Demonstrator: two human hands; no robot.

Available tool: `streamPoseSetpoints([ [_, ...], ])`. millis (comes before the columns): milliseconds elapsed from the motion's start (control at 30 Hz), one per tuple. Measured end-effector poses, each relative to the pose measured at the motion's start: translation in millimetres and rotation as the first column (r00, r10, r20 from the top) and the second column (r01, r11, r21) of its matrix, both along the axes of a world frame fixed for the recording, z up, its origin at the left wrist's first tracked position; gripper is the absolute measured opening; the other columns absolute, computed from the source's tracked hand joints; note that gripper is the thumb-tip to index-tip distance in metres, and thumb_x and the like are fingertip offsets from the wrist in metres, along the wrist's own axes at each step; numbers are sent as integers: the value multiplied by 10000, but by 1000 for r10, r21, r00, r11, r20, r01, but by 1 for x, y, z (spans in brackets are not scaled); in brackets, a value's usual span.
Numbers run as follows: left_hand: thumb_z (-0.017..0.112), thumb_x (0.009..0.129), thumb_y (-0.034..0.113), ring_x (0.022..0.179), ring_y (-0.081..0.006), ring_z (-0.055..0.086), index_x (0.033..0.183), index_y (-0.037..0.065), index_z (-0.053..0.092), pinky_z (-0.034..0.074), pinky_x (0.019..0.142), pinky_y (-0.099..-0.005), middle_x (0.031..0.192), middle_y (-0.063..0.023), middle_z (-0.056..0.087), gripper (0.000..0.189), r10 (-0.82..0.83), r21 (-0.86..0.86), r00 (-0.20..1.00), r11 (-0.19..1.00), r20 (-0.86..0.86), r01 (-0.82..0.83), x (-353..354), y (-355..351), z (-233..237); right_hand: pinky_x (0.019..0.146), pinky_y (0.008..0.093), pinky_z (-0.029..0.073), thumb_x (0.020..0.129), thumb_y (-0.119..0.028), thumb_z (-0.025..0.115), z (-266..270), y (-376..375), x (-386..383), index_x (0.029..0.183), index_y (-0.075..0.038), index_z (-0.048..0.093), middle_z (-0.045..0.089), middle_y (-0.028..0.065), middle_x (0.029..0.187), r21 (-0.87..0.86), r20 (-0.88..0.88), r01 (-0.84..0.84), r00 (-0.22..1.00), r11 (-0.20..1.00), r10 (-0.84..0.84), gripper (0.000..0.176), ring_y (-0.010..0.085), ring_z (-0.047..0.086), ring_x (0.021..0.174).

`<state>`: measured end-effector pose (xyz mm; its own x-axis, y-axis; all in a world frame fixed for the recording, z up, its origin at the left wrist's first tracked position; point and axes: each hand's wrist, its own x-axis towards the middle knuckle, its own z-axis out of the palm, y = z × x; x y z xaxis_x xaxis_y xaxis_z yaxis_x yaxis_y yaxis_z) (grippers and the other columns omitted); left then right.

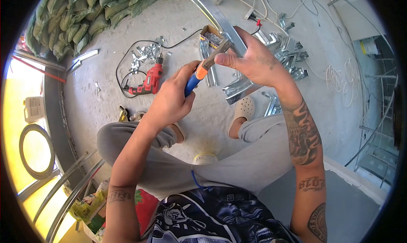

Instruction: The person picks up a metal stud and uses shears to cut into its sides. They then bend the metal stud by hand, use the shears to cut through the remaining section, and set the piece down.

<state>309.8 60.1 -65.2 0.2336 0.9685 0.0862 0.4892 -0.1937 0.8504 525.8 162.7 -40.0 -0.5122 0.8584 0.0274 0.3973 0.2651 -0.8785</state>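
Observation:
My left hand (176, 90) is wrapped round the blue-and-orange handle of a hand tool (196, 80), whose worn brown metal head points up and right. That head overlaps the edge of a long galvanised metal channel (220, 20), which runs up out of view at the top. My right hand (256, 60) grips the channel's lower end, thumb stretched out towards the tool's head; its other fingers are mostly hidden behind the metal. Below this hand shows a shorter channel piece (241, 88). Behind the tool on the floor stands an open box of small metal fasteners (210, 36).
A red corded drill (152, 78) lies on the concrete floor beside scattered metal brackets (146, 54). Bent metal pieces (292, 52) pile up on the right, near white cables (345, 79). Green sacks (80, 18) are stacked back left. A coil (37, 151) leans at the left.

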Motion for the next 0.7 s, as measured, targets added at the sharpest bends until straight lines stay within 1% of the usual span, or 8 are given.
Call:
streamPoseSetpoints([
  [133, 500, 768, -69, 922, -346, 603, 1292, 0, 476, 458, 854, -387, 972, -174, 594, 529, 28, 31, 996, 999, -87, -25, 3, -3, 5, 716, 327, 494, 692, -650, 777, 0, 1, 2, 1199, -42, 581, 619, 63, 860, -33, 38, 12, 999, 999, -11, 815, 174, 596, 762],
  [200, 509, 794, -61, 911, -328, 610, 1277, -4, 480, 460, 846, -375, 951, -168, 597, 487, -4, -48, 994, 999, -106, -1, 1, -2, 5, 715, 334, 495, 689, -663, 771, 0, 0, 4, 1202, -40, 577, 618, 72, 854, -29, 32, -2, 999, 1000, 3, 829, 188, 600, 756],
  [267, 504, 795, -65, 918, -311, 614, 1273, -2, 483, 462, 848, -368, 957, -158, 606, 482, -9, -73, 994, 997, -106, 1, 1, -2, 5, 715, 342, 495, 687, -675, 764, 1, 0, 4, 1205, -39, 573, 617, 81, 848, -21, 24, -20, 1000, 1000, 21, 843, 201, 605, 750],
  [333, 499, 797, -70, 925, -293, 619, 1269, 0, 486, 464, 849, -362, 963, -149, 615, 478, -7, -96, 994, 995, -108, -4, 2, -2, 5, 722, 364, 498, 684, -703, 745, 1, 0, 3, 1211, -40, 566, 624, 111, 858, 74, 94, 38, 995, 997, -44, 865, 241, 620, 761],
  [400, 487, 811, -72, 947, -274, 622, 1272, 9, 489, 466, 859, -353, 997, -131, 632, 467, 15, -101, 1000, 995, -24, -17, 4, -4, 5, 727, 373, 499, 684, -711, 738, 0, -1, 0, 1212, -39, 563, 629, 123, 868, 89, 78, 53, 995, 995, -61, 872, 255, 628, 767],
  [500, 483, 826, -70, 969, -258, 617, 1281, 18, 490, 464, 872, -345, 1034, -126, 640, 463, 14, -125, 1000, 992, 2, -14, 3, -4, 6, 733, 384, 502, 687, -722, 726, 3, -3, -1, 1210, -34, 560, 638, 136, 878, 96, 73, 67, 995, 993, -74, 880, 273, 640, 777],
  [633, 490, 838, -61, 953, -251, 610, 1256, 16, 496, 463, 849, -339, 1010, -122, 632, 425, 36, -131, 999, 991, 6, -35, 2, -5, 9, 730, 380, 505, 690, -729, 718, 7, -5, -5, 1189, -20, 563, 649, 139, 862, 43, 94, 66, 993, 997, -70, 881, 275, 650, 779],
  [700, 506, 836, -50, 922, -238, 600, 1215, 16, 506, 460, 825, -339, 958, -124, 612, 385, 31, -100, 996, 994, -81, -39, 0, -5, 8, 729, 376, 506, 696, -729, 712, 9, -6, -6, 1183, -18, 564, 650, 143, 855, 56, 98, 62, 993, 996, -68, 875, 275, 650, 776],
])
